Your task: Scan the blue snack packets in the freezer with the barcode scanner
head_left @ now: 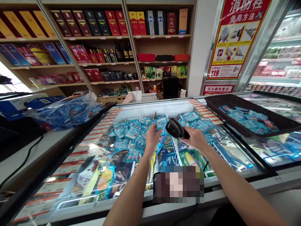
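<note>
My right hand (197, 140) is wrapped round the handle of a black handheld barcode scanner (174, 128), its head tilted toward the left. Just left of it, my left hand (152, 138) pinches a small blue packet (161, 123) by its edge, close to the scanner's head. Many similar blue packets (131, 131) lie in a loose spread on the glass top of the freezer (131, 108), on both sides of my hands. Through the glass, bagged frozen goods (103, 179) show in wire-divided sections.
A dark basket (237, 102) with more blue packets stands at the right. At the left lies a clear plastic bag (70, 110) of blue packets. A pixelated phone-like object (178, 185) is at the freezer's front edge. Shelves (98, 37) of boxed goods line the back.
</note>
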`<act>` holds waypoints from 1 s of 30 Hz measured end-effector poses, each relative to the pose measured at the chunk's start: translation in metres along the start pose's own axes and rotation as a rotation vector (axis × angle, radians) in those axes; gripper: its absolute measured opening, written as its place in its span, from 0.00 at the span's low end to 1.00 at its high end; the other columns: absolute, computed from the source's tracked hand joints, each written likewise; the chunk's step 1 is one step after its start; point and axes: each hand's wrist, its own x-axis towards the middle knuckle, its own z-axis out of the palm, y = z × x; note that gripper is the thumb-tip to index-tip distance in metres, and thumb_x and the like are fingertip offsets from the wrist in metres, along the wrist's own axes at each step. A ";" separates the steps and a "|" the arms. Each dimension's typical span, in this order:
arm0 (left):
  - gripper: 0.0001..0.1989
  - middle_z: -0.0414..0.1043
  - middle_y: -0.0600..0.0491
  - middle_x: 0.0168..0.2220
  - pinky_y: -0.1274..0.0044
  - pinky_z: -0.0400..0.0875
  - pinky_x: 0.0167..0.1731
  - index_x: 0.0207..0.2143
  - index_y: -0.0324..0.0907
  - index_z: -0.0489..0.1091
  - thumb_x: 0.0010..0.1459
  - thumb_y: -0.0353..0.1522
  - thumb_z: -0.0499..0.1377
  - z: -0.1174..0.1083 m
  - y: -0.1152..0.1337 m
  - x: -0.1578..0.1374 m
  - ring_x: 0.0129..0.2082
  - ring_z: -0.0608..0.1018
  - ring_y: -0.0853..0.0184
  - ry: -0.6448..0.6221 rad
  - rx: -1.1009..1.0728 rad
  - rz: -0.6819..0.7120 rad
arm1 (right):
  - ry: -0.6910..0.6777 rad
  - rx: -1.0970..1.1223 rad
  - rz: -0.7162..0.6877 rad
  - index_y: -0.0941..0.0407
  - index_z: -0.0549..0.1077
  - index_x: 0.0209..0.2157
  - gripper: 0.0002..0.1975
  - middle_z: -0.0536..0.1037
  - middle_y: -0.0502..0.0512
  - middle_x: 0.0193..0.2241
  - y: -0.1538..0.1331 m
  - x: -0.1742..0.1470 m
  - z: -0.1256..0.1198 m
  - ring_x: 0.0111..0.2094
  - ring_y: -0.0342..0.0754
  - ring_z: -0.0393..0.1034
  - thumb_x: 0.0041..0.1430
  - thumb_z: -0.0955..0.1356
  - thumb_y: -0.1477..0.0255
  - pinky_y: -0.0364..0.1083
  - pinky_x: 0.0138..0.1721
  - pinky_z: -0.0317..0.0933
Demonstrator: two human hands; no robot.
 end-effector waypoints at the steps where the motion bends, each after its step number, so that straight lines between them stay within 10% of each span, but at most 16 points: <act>1: 0.16 0.72 0.51 0.37 0.76 0.70 0.31 0.42 0.43 0.65 0.51 0.37 0.58 0.000 -0.003 0.001 0.35 0.74 0.67 0.022 0.067 0.040 | -0.008 0.002 -0.006 0.54 0.68 0.45 0.18 0.78 0.53 0.36 -0.001 0.000 0.000 0.34 0.49 0.72 0.51 0.67 0.66 0.43 0.32 0.58; 30: 0.14 0.73 0.51 0.36 0.75 0.64 0.34 0.44 0.44 0.64 0.56 0.38 0.53 -0.001 -0.007 -0.004 0.35 0.73 0.66 0.094 0.399 0.106 | -0.122 -0.017 -0.033 0.57 0.69 0.45 0.19 0.77 0.56 0.34 -0.005 -0.003 -0.003 0.33 0.50 0.72 0.52 0.67 0.65 0.43 0.32 0.57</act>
